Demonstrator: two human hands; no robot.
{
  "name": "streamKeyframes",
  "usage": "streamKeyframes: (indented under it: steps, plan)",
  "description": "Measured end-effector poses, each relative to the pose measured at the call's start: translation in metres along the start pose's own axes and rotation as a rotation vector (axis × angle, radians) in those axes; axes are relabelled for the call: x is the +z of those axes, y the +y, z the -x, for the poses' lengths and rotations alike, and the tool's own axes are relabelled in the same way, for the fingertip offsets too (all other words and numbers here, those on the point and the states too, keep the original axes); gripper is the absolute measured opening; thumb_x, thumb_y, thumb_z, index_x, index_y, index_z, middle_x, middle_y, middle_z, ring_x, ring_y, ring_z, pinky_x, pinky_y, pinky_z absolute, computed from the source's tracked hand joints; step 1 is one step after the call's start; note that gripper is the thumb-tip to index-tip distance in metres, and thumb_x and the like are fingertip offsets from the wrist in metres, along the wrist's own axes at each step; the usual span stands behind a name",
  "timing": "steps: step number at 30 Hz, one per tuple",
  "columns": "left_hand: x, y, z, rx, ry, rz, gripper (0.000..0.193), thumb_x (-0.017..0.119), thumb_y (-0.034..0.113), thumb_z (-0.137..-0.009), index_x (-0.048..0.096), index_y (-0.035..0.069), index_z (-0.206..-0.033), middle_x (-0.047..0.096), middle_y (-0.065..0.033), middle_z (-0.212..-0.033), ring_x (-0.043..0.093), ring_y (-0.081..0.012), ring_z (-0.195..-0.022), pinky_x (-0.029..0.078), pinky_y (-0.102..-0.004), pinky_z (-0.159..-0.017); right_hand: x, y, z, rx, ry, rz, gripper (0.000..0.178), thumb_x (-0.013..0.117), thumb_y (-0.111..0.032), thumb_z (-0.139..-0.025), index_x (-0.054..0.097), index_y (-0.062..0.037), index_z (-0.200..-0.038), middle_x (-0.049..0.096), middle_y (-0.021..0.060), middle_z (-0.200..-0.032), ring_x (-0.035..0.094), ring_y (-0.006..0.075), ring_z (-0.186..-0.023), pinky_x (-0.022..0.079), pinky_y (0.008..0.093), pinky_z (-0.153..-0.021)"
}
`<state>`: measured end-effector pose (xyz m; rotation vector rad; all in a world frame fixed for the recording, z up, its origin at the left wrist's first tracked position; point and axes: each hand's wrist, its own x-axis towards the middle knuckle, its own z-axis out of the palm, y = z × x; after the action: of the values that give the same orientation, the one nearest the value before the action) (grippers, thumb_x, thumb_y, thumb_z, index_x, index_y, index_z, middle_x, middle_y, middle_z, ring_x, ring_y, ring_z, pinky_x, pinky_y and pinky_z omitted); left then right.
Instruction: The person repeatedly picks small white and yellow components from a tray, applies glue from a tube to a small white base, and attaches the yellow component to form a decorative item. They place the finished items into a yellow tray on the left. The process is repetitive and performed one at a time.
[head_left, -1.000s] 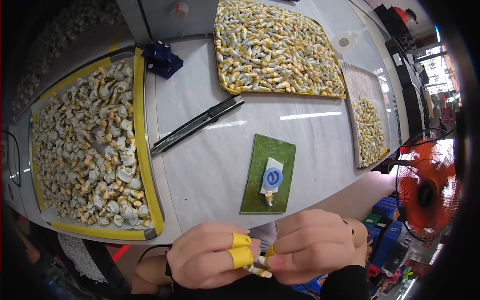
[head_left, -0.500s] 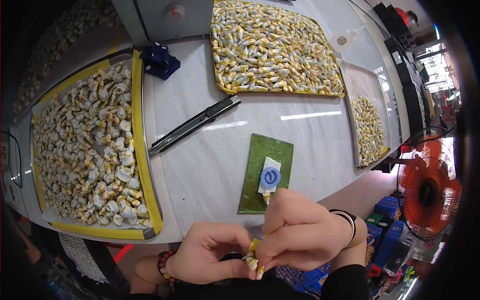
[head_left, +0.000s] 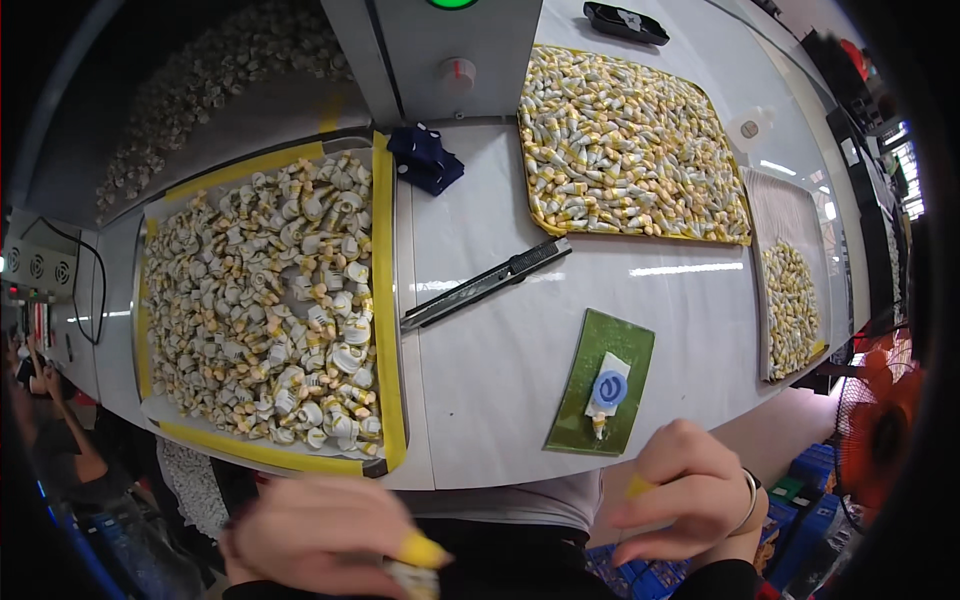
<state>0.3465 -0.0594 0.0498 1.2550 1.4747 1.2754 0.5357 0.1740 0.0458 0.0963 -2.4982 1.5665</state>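
Observation:
My left hand, blurred, is over the table's near edge beside the left tray's lower corner. Its fingers are closed on a small white-and-yellow piece; yellow covers one fingertip. My right hand is below the green mat, thumb and fingers apart, with a yellow patch at one finger and nothing seen held. On the green mat lies a white block with a blue round piece on it. A small white-and-yellow piece sticks out at the block's near end.
A yellow-edged tray of white-and-yellow pieces stands at left. Another full tray is at the back, a partly filled one at right. A box cutter, dark blue cloth and grey machine are behind; an orange fan is at right.
My hands have come apart from each other, the left one moving left toward the tray with the small piece, the right one to the right. The whole view has shifted leftward.

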Motion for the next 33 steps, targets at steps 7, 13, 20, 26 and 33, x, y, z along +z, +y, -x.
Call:
streamKeyframes:
  steps: [7, 13, 20, 26, 33]
  plan:
    - [-0.129, 0.015, -0.04, -0.398, 0.303, -0.885, 0.029, 0.067, 0.01, -0.072, 0.06, -0.001, -0.098, 0.063, -0.0102, -0.084, 0.06, -0.0148, -0.075, 0.047, -0.0279, -0.069, -0.005, -0.006, 0.017, 0.078, 0.208, 0.09, 0.02, 0.081, -0.023, -0.064, 0.069, -0.0128, -0.076, 0.048, 0.0007, -0.074, 0.049, 0.0166, -0.065, 0.038, 0.0279, -0.055]
    - [-0.267, -0.059, -0.106, -0.26, 0.57, -1.437, 0.033, 0.06, 0.025, -0.083, 0.062, 0.003, -0.108, 0.065, -0.0161, -0.096, 0.063, -0.0318, -0.087, 0.049, -0.0376, -0.077, -0.007, -0.017, 0.022, 0.036, 0.195, 0.151, 0.019, 0.079, -0.015, -0.059, 0.069, -0.0129, -0.075, 0.05, 0.0004, -0.072, 0.05, 0.0163, -0.064, 0.038, 0.0276, -0.054]
    - [-0.331, -0.11, -0.131, -0.381, 0.378, -1.681, 0.035, 0.054, 0.027, -0.085, 0.061, 0.006, -0.112, 0.058, -0.0191, -0.113, 0.056, -0.0349, -0.103, 0.045, -0.0404, -0.088, -0.018, -0.009, 0.042, 0.085, 0.29, 0.146, 0.013, 0.074, -0.01, -0.059, 0.066, -0.0096, -0.069, 0.05, 0.0013, -0.069, 0.049, 0.0155, -0.062, 0.037, 0.0264, -0.054]
    - [-0.279, -0.056, -0.103, -0.21, 0.464, -0.861, 0.036, 0.055, 0.023, -0.088, 0.054, 0.002, -0.117, 0.057, -0.0102, -0.114, 0.055, -0.0186, -0.094, 0.046, -0.0307, -0.076, -0.046, -0.011, 0.046, 0.091, 0.322, 0.327, 0.02, 0.074, -0.001, -0.059, 0.068, -0.0075, -0.077, 0.054, 0.0058, -0.073, 0.053, 0.0179, -0.064, 0.041, 0.0272, -0.054]
    - [-0.042, 0.023, -0.01, 0.11, 0.443, -0.148, 0.04, 0.053, 0.031, -0.091, 0.044, -0.007, -0.099, 0.048, -0.0012, -0.056, 0.044, -0.0068, -0.041, 0.032, -0.0163, -0.035, -0.109, 0.022, 0.004, 0.236, 0.329, 0.828, 0.018, 0.066, 0.0, -0.069, 0.062, -0.0033, -0.086, 0.058, 0.01, -0.079, 0.056, 0.0278, -0.075, 0.044, 0.0334, -0.065]
